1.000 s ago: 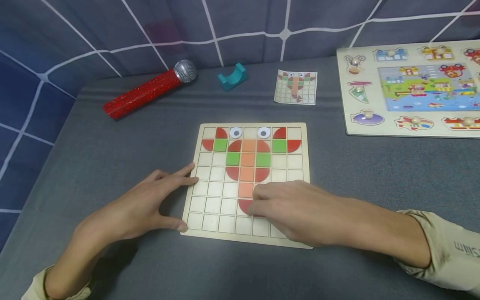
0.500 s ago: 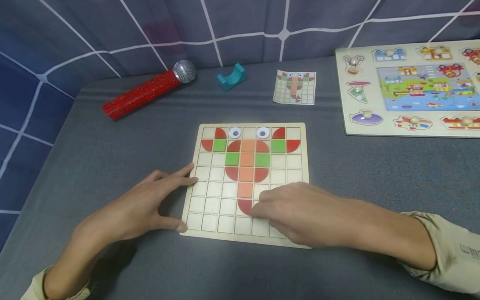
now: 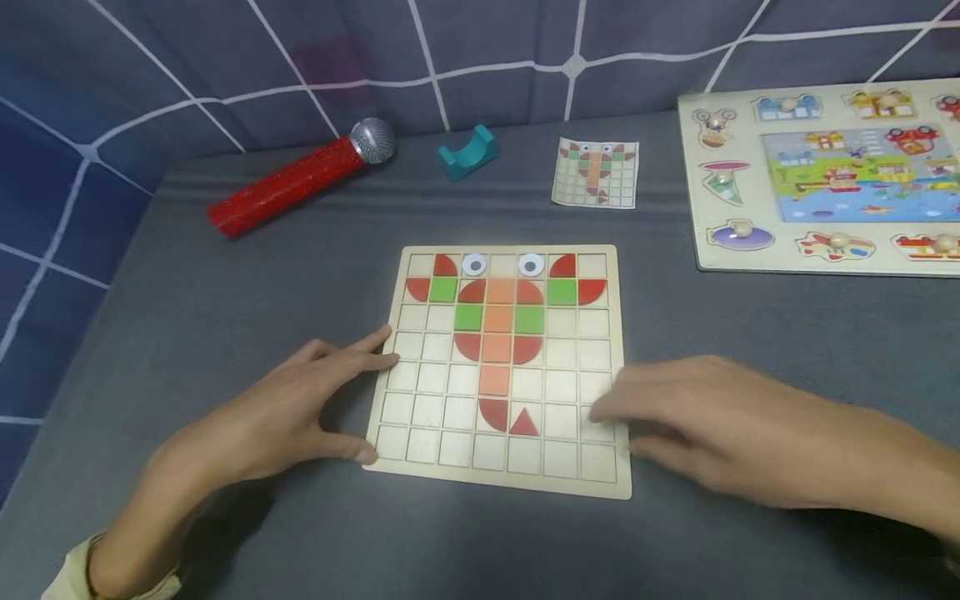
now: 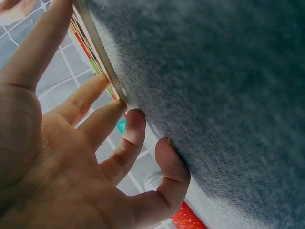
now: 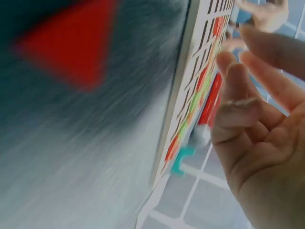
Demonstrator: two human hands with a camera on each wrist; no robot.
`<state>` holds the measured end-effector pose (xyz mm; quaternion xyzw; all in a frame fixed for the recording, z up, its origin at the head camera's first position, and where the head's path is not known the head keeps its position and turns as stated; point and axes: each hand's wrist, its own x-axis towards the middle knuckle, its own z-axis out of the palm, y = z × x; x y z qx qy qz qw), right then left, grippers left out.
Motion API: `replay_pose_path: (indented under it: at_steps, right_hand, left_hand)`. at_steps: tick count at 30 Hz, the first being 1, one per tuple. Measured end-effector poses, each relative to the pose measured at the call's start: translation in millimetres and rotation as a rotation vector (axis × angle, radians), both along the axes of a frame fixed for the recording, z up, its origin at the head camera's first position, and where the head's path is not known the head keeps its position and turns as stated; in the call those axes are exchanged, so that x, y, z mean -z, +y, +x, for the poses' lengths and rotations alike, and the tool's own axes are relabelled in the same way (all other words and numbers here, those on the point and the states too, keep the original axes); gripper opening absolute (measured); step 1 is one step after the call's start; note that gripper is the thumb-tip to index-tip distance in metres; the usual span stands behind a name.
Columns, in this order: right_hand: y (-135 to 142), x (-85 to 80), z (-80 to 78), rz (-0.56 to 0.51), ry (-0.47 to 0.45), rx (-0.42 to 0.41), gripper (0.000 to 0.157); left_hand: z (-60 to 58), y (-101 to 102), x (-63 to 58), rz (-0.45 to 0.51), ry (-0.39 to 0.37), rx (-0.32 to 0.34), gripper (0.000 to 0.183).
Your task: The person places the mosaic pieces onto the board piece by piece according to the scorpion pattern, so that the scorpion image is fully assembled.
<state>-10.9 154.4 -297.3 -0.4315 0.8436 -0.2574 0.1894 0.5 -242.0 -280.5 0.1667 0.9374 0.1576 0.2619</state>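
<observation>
A wooden grid board (image 3: 624,467) lies on the table with red, green and orange tiles set in its cells. Two googly eyes (image 3: 474,265) sit in its top row. Low on the board, a small red triangle (image 3: 525,423) lies in a cell beside a red quarter-circle tile (image 3: 494,413). My left hand (image 3: 277,417) rests at the board's left edge, thumb and fingertips touching the rim. Over the right edge, my right hand (image 3: 720,433) is slightly blurred, its fingers loosely bent and holding nothing. The right wrist view shows another red triangle (image 5: 71,45) on the table.
Behind the board lie a red glittery microphone (image 3: 292,185), a teal curved block (image 3: 468,153) and a printed pattern card (image 3: 596,200). A wooden knob puzzle (image 3: 731,254) is at the back right. A dark blue curtain with white lines (image 3: 510,37) hangs behind.
My right hand has let go of the red triangle, now seen in its cell, and moved right to the board's edge. The left hand has stayed put.
</observation>
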Motion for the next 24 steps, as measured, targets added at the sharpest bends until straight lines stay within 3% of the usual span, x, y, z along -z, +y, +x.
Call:
replay_pose_path:
  at_steps: [5, 10, 21, 24]
  right_hand:
    - [50, 20.7, 6.2, 0.114, 0.003, 0.031, 0.049]
    - [78, 39.4, 14.3, 0.195, 0.012, 0.038, 0.052]
    - [87, 47.7, 25.4, 0.196, 0.069, 0.037, 0.058]
    - [87, 50.2, 24.4, 0.24, 0.053, 0.04, 0.056]
  left_hand:
    - [0.0, 1, 0.3, 0.033, -0.006, 0.008, 0.094]
    - [0.8, 1, 0.0, 0.031, -0.001, 0.009, 0.094]
    - [0.5, 0, -0.7, 0.029, 0.001, 0.008, 0.094]
    - [0.9, 0, -0.7, 0.031, 0.006, 0.01, 0.094]
